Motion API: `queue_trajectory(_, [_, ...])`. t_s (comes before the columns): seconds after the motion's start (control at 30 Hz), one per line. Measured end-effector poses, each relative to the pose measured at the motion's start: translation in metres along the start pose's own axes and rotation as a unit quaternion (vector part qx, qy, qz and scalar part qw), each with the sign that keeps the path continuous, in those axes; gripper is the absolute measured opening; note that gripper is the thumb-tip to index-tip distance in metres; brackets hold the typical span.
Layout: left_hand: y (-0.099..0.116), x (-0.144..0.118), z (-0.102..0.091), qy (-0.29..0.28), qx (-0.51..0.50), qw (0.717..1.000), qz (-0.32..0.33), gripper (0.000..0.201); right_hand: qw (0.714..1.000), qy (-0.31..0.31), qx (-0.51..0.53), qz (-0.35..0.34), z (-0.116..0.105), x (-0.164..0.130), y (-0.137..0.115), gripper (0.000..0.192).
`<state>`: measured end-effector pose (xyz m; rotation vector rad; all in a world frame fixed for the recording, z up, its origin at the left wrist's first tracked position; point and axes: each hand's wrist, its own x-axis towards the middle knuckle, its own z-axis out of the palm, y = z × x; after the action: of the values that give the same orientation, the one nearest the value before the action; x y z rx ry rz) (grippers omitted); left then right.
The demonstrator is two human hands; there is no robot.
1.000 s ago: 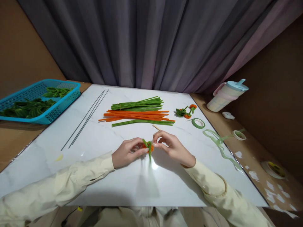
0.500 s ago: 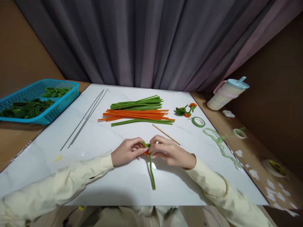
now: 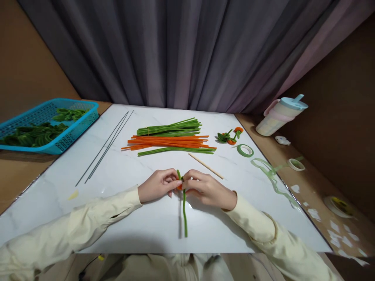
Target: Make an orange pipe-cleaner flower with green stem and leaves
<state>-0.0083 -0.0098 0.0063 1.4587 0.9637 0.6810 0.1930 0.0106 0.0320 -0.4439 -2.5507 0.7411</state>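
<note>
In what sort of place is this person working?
It looks like a small handicraft workstation: orange sticks lie on the white table, a green tape roll sits to their right, and a blue basket at the left holds green pieces.

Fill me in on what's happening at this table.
A person's left hand pinches a small orange piece, and the right hand meets it from the other side, its exact grip partly hidden. A fuzzy green strip hangs down from between them. Beyond the hands lie a wooden stick, orange stems and a green bundle.
</note>
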Motion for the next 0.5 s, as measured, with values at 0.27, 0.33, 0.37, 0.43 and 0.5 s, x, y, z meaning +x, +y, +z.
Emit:
queue_trajectory(0.27, [-0.0026,-0.0022,-0.003,-0.049,-0.027,0.998,0.027,0.025,0.997,0.057,0.05,-0.001,0.0032,0.002,0.0009,0.011])
queue_trajectory(0.33, [-0.0023,-0.0019,-0.0032,-0.047,-0.008,0.998,0.031,0.024,0.997,0.059,0.056,0.0,0.0036,0.0022,0.0001,0.011])
queue_trajectory(0.37, [-0.0018,-0.0017,-0.0031,-0.047,0.0,0.998,0.032,0.023,0.996,0.061,0.059,0.002,0.0041,0.0022,-0.0002,0.011])
queue_trajectory(0.43, [-0.0006,-0.0018,-0.0028,-0.047,0.017,0.998,0.035,0.023,0.995,0.074,0.063,0.014,0.0058,0.0019,-0.0007,0.01])
queue_trajectory(0.5, [0.0005,-0.0023,-0.0024,-0.038,0.043,0.997,0.043,0.022,0.993,0.095,0.063,0.036,0.0078,0.0015,-0.0014,0.011])
